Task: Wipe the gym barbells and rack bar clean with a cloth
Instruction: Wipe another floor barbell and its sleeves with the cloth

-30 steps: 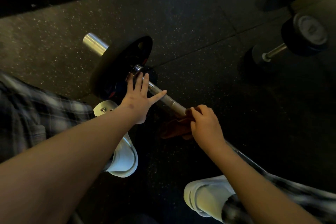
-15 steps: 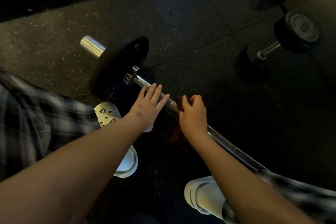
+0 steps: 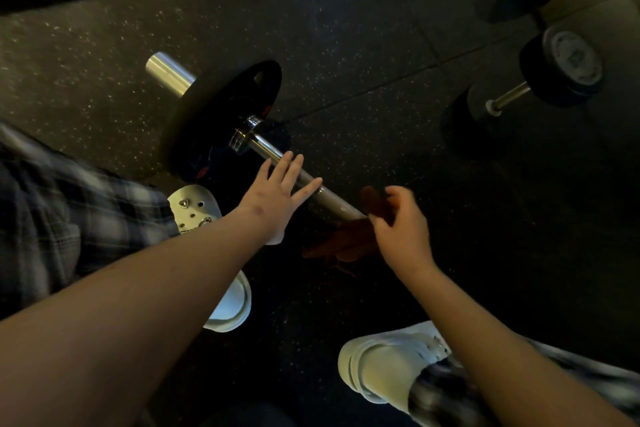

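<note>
Right grip (image 3: 398, 225) clenched round reddish cloth (image 3: 346, 239), held against barbell shaft (image 3: 329, 199). Left grip (image 3: 277, 198) released, fingers flat on shaft, nearer black plate (image 3: 225, 114). Barbell lies on speckled floor (image 3: 346, 45).

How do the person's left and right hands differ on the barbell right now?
The left hand lies flat with straight fingers across the bare barbell shaft; the right hand is curled, gripping the reddish cloth. The left hand sits nearer the weight plate; the right hand is farther along the shaft. Both are at the same bar.
</note>
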